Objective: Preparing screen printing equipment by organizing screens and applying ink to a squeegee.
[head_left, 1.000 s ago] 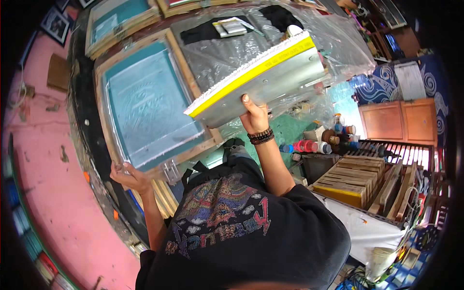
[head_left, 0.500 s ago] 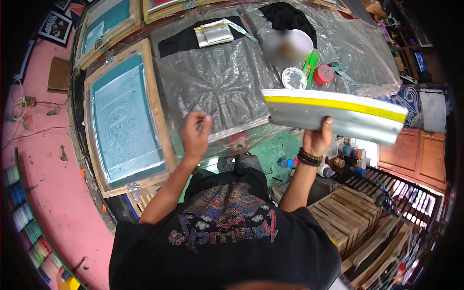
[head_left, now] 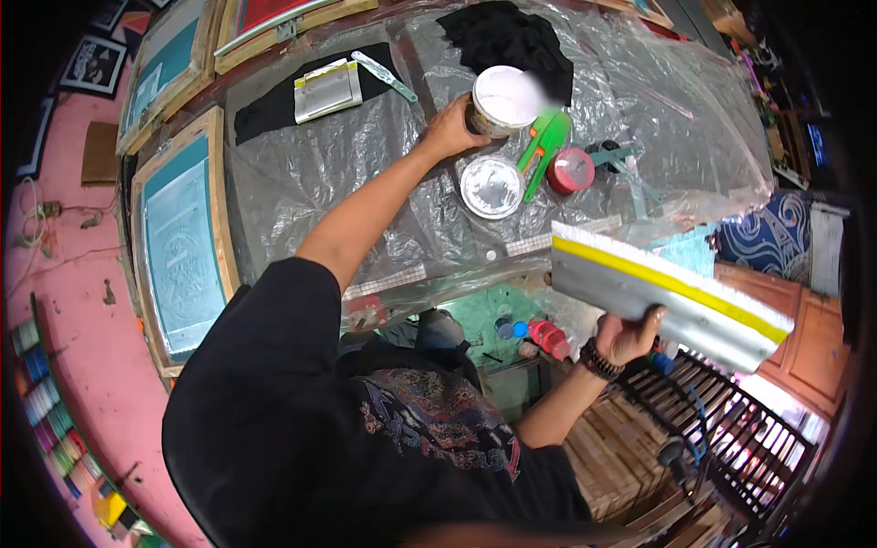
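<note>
My left hand (head_left: 454,130) reaches across the plastic-covered table and is closed round the side of a white tub (head_left: 494,126) with white ink-like paste inside. In my right hand (head_left: 630,336), a wide squeegee (head_left: 662,301) is held by its metal holder, tilted down to the right beyond the table's near edge. White paste coats its blade edge above a yellow strip. Just in front of the tub lies a round, white-smeared lid (head_left: 492,188). Green spatulas (head_left: 548,144) and a red-topped jar (head_left: 571,171) sit to the right of it.
A smaller squeegee (head_left: 327,91) and a pale spatula (head_left: 384,76) lie on a black cloth (head_left: 260,117). Another black cloth (head_left: 507,38) is crumpled behind the tub. Wood-framed screens (head_left: 178,256) line the left. A dark slatted rack (head_left: 722,429) stands low at right.
My left hand has moved forward and right from the near table edge and taken hold of the tub. The squeegee in my right hand has moved down and tilted more steeply.
</note>
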Action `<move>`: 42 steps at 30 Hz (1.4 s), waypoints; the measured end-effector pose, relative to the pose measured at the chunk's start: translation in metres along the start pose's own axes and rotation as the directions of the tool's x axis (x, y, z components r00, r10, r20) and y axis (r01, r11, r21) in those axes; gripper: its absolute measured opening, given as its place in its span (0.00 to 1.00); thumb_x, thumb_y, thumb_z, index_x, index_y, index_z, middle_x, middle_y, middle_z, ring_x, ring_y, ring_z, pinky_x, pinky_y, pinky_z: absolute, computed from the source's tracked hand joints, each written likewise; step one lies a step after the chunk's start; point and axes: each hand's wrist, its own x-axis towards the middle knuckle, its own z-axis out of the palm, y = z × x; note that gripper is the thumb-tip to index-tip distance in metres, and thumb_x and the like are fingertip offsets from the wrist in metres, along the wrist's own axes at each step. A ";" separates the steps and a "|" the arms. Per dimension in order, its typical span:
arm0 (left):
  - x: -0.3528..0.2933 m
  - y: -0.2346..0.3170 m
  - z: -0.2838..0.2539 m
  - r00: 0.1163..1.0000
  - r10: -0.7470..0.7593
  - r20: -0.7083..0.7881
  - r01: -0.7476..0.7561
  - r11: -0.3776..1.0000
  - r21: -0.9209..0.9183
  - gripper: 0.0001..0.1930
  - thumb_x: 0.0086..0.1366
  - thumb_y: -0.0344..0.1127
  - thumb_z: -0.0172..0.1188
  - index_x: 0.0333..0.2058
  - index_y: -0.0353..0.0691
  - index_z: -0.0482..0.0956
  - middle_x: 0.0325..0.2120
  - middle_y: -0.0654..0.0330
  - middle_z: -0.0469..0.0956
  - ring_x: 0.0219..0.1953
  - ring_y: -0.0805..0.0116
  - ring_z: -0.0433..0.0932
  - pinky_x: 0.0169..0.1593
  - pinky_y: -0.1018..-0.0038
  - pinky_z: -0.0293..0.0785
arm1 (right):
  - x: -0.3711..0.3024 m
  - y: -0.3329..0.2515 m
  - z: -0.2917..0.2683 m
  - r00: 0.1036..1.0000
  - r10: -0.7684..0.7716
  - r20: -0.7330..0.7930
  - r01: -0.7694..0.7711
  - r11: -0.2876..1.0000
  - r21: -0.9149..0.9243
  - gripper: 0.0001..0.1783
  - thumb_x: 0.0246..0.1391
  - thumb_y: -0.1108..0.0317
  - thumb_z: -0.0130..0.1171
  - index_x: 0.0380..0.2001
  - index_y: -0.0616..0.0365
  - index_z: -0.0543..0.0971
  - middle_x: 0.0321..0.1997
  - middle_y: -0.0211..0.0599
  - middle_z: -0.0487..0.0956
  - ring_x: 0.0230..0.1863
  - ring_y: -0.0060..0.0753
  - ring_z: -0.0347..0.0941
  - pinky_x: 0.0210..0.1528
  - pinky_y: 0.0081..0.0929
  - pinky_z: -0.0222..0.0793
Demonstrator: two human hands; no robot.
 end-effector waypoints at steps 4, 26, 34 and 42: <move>0.014 0.006 0.012 0.999 0.021 -0.030 -0.019 0.997 0.078 0.53 0.34 0.52 0.81 0.59 0.37 0.69 0.55 0.47 0.76 0.59 0.50 0.74 0.61 0.59 0.70 | 0.015 -0.008 -0.013 0.999 0.029 -0.017 -0.029 0.999 0.030 0.31 0.59 0.60 0.62 0.61 0.67 0.71 0.64 0.47 0.72 0.65 0.46 0.66 0.71 0.53 0.54; -0.214 0.118 -0.221 0.876 0.013 -0.483 -0.149 0.958 -0.245 0.58 0.33 0.43 0.84 0.62 0.34 0.59 0.51 0.45 0.70 0.55 0.46 0.72 0.59 0.56 0.70 | -0.075 -0.002 0.177 0.866 -0.224 0.447 0.245 0.969 0.011 0.32 0.56 0.74 0.65 0.63 0.62 0.68 0.62 0.43 0.73 0.61 0.38 0.69 0.68 0.48 0.60; -0.325 0.130 -0.359 0.771 -0.026 -0.636 0.055 0.998 0.026 0.57 0.33 0.43 0.81 0.62 0.30 0.59 0.53 0.42 0.72 0.57 0.44 0.73 0.59 0.56 0.71 | -0.198 0.029 0.273 0.685 -0.221 0.694 0.235 0.969 0.077 0.34 0.57 0.74 0.65 0.65 0.62 0.66 0.66 0.43 0.70 0.65 0.40 0.66 0.71 0.49 0.56; -0.382 0.129 -0.426 0.613 0.046 -0.789 0.054 0.994 0.099 0.54 0.33 0.43 0.79 0.61 0.29 0.62 0.48 0.42 0.73 0.51 0.43 0.73 0.56 0.56 0.70 | -0.239 0.046 0.317 0.489 -0.244 0.837 0.268 0.956 0.122 0.34 0.57 0.76 0.64 0.65 0.62 0.66 0.66 0.44 0.70 0.65 0.42 0.66 0.72 0.49 0.54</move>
